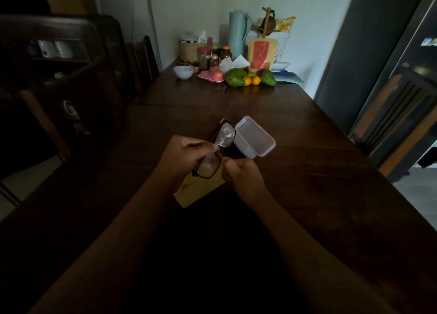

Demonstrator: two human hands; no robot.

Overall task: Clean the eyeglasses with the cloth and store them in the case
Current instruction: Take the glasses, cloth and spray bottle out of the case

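Over the dark wooden table (295, 129), two hands hold up the glasses (216, 149). The left hand (183, 156) has its fingers curled around the middle of the black frame. The right hand (243, 174) is closed near the lower lens, but what it pinches is hard to see. A yellow cloth (196, 191) lies flat under the hands. Just beside the glasses sits the open white case (254, 137).

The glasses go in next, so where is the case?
In the head view, the open case lies on the table right of the glasses, beyond the right hand.
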